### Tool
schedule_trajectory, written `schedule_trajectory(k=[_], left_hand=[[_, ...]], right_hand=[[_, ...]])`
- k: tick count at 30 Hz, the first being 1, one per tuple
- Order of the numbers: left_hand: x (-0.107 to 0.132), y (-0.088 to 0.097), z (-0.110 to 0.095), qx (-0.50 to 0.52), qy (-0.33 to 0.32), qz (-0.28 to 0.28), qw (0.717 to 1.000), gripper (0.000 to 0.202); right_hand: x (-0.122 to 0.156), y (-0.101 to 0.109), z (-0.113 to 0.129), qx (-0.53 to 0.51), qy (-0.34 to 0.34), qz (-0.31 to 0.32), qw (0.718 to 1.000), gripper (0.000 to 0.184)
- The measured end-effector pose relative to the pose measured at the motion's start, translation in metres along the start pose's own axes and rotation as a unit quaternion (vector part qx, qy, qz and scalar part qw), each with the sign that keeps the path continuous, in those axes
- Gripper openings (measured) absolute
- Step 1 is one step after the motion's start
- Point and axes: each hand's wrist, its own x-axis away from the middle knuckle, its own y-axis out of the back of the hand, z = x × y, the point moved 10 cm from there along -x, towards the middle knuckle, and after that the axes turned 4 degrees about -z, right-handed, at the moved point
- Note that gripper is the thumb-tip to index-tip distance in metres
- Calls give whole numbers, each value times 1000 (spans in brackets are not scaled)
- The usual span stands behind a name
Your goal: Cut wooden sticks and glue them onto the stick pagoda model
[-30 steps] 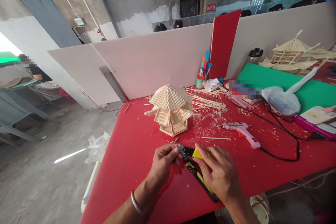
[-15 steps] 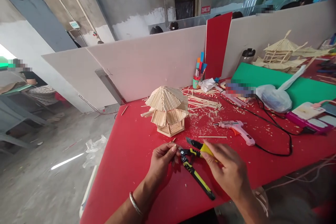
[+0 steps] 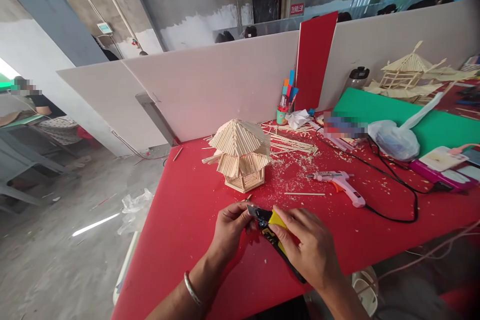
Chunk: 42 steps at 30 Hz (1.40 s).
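Note:
My left hand (image 3: 229, 225) is closed in a pinch; the small piece in it, apparently a wooden stick, is mostly hidden by the fingers. In my right hand (image 3: 305, 237) is a yellow utility knife (image 3: 276, 219), its dark blade (image 3: 255, 211) pointing left and reaching my left fingertips. Beneath the knife lies a pair of black-and-yellow pliers (image 3: 287, 257), partly covered by my right hand. A pavilion model (image 3: 240, 155) built of wooden sticks, with a two-tiered roof, stands just beyond my hands.
On the red tabletop (image 3: 180, 240) lie a pink glue gun (image 3: 343, 185) with a black cord, a single stick (image 3: 304, 193), and piled sticks (image 3: 292, 142) among shavings. A pen cup (image 3: 282, 116), plastic bag (image 3: 393, 140), green board (image 3: 420, 115) and another stick model (image 3: 407, 72) are farther back.
My right hand has moved left with the utility knife, bringing the blade to my left fingertips and covering more of the pliers. My left hand stays nearly in place, still pinching.

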Motion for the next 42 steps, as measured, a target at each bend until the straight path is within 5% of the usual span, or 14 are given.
schedule_trajectory(k=[16,21,23,26,31,42], left_hand=[[3,2,-4,21,-16,-8,1000,29],[2,4,-6,53,-26,-12,998,28],[1,3,3,59,-5,-12,998,27],[0,1,18,82,36,-20,996,27],[-1,1,21,81,38,-22,996,27],[2,0,18,70,42,-1,997,29]], right_hand=[[3,2,-3,26,10,-26,999,30],[0,55,-44,202,-45,-158,966,31],[-3,64,-47,180,-38,-160,970,31],[-8,45,-31,70,-10,-93,993,32],[-1,14,-12,28,-16,-48,998,29],[3,-7,-4,3,-11,4,1000,30]])
